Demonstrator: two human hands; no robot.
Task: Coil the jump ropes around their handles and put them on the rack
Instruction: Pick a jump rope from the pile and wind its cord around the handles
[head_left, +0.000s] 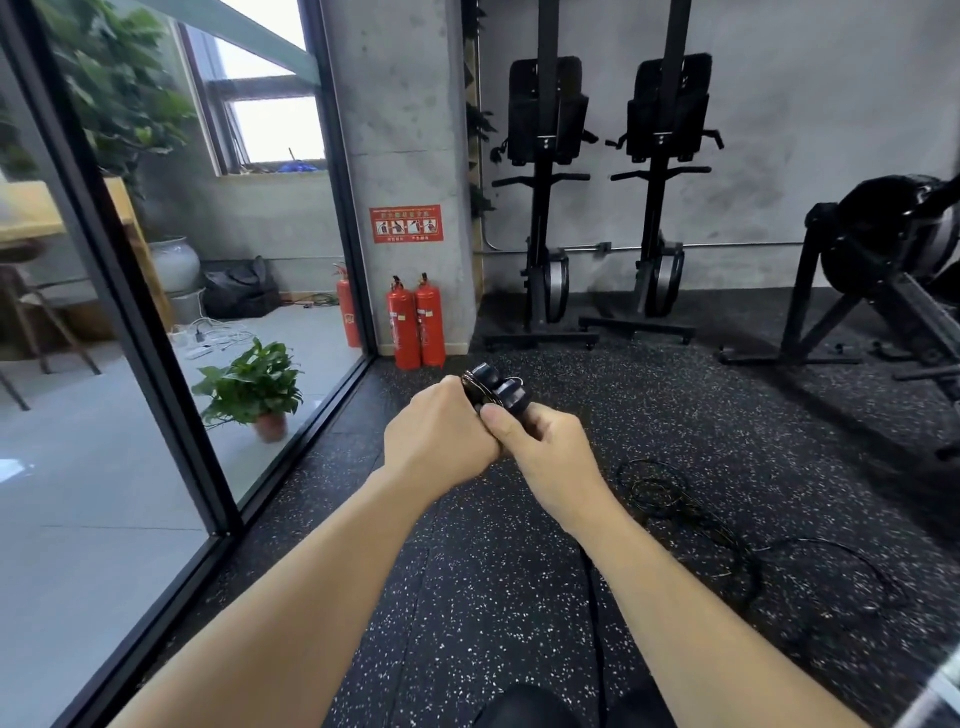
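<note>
Fingers (540, 422) of the right hand (550, 457) are curled round the pair of black plastic jump-rope handles (496, 391), thumb pressed on top. Left hand (441, 436) wraps the same bundle from the other side; its fingertips are hidden, but it is clearly closed on the handles. The hands touch each other, held out in front above the speckled black rubber floor (467, 597).

Thin black wire rope (475, 383) shows as a few turns round the handles, just beside the left knuckles. One dark strand (595, 597) hangs down under the right forearm. My read: coiling step, mid-wind, not finished.

A loose tangle of thin black rope (670, 499) lies in loops on the floor to the right, well apart from the hands. It is either slack of this rope or a second one; can't tell.

Next move calls for:
- one hand pinning both handles
- the other feeding slack round under tension
- tucking the end

Rack not in view, so it needs locating before stowing.
</note>
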